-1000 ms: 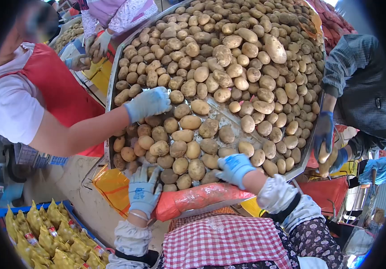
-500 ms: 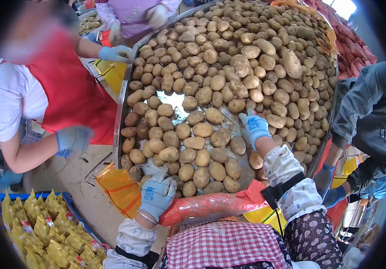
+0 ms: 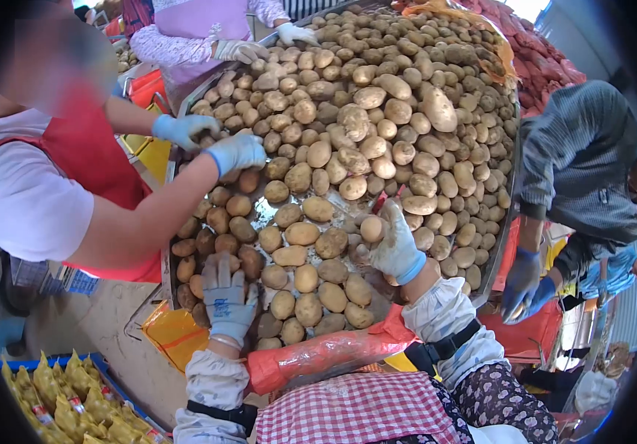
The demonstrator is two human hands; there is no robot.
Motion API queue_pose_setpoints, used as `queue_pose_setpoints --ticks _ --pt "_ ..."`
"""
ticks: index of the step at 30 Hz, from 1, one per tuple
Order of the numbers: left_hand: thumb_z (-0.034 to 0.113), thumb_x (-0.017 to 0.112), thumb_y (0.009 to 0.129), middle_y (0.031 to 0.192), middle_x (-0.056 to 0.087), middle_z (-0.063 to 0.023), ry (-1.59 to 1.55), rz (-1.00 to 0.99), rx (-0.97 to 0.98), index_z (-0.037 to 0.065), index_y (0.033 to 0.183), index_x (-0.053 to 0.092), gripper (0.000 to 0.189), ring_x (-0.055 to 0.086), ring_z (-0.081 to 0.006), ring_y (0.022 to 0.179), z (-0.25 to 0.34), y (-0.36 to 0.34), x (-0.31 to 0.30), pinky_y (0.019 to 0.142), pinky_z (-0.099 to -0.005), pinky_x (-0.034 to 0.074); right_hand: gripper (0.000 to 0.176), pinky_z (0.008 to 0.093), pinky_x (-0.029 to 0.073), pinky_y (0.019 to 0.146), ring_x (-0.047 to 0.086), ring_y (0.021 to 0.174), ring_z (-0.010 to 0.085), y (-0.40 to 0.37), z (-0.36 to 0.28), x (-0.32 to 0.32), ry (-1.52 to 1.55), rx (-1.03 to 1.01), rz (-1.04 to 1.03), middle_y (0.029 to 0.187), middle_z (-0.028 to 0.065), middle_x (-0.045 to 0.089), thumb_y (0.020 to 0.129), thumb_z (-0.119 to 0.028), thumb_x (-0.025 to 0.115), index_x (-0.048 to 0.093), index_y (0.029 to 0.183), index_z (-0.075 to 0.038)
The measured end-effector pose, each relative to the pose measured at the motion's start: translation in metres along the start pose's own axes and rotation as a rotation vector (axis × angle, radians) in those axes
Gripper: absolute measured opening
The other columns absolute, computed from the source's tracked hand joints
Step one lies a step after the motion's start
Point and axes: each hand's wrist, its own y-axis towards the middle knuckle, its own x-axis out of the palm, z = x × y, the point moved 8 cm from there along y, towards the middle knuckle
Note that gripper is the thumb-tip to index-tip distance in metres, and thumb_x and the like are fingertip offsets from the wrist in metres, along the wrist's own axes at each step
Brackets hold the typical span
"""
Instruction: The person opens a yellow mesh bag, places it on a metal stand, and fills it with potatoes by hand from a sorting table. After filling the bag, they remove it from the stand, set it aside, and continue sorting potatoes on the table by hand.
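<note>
My left hand (image 3: 230, 297), in a pale blue and grey work glove, lies palm down on potatoes at the near left of the metal table, its fingers stretched out and apart. On the right, my right hand (image 3: 397, 250) in a similar glove has its fingers curved around a potato (image 3: 371, 229). Between the two hands several potatoes (image 3: 306, 278) lie spread on the metal surface. Beyond my right hand rises a large heap of potatoes (image 3: 377, 96). What lies beneath my left palm is hidden.
Red plastic (image 3: 333, 351) wraps the near table edge (image 3: 164, 270). A co-worker in a red apron (image 3: 96, 155) reaches in from the left; another in a purple apron (image 3: 200, 33) works at the back. A person in grey (image 3: 585, 155) stands right. Bagged potatoes fill a blue crate (image 3: 129, 403).
My left hand has moved forward onto the potatoes. My right hand has gone from reaching out to closing on a potato. Both co-workers' hands have come onto the heap, and the view has shifted.
</note>
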Motion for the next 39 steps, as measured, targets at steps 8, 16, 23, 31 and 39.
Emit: queue_pose_setpoints --ticks 8,16,23,31,39 --pt "0.032 0.062 0.079 0.146 0.034 -0.0189 -0.078 -0.039 0.008 0.006 0.123 0.056 0.051 0.027 -0.0412 0.136 0.049 0.025 -0.023 0.109 -0.0544 0.024 0.057 0.0468 0.047 0.095 0.053 0.115 0.0299 -0.034 -0.004 0.033 0.073 -0.135 -0.275 0.133 0.0153 0.048 0.092 -0.036 0.047 0.038 0.139 -0.004" --pt "0.033 0.058 0.082 0.142 0.039 -0.0194 -0.017 -0.061 0.145 0.013 0.129 0.053 0.051 0.039 -0.0426 0.127 0.047 0.011 -0.001 0.107 -0.0536 0.028 0.041 0.035 0.051 0.08 0.066 0.088 0.0269 -0.022 -0.022 -0.009 -1.414 -0.482 0.527 0.094 0.0129 0.068 0.084 -0.018 0.056 0.053 0.122 -0.003" --pt "0.025 0.059 0.081 0.12 0.059 -0.0183 -0.068 -0.077 0.034 0.006 0.098 0.064 0.026 0.058 -0.0358 0.097 0.027 -0.004 -0.019 0.087 -0.0463 0.046 0.039 0.0407 0.045 0.095 0.059 0.106 0.0352 -0.005 -0.038 0.036 -1.812 -0.582 0.262 0.113 0.0218 0.061 0.079 -0.021 0.061 0.062 0.114 -0.006" --pt "0.039 0.058 0.082 0.143 0.037 -0.0209 -0.147 -0.194 0.175 0.008 0.134 0.048 0.061 0.029 -0.0421 0.134 0.082 0.016 0.004 0.109 -0.0576 0.019 0.04 0.0398 0.044 0.096 0.056 0.109 0.0354 0.012 0.005 0.044 -2.335 -0.536 0.141 0.117 0.0218 0.058 0.077 -0.013 0.056 0.063 0.115 -0.004" --pt "0.033 0.058 0.08 0.142 0.036 -0.0218 -0.125 -0.148 0.042 0.006 0.136 0.045 0.063 0.027 -0.0452 0.133 0.039 -0.007 0.0 0.111 -0.0569 0.017 0.05 0.0386 0.045 0.097 0.053 0.114 0.0359 0.029 -0.131 0.016 -1.877 -0.827 0.782 0.125 0.0207 0.054 0.076 -0.009 0.06 0.053 0.126 -0.005"
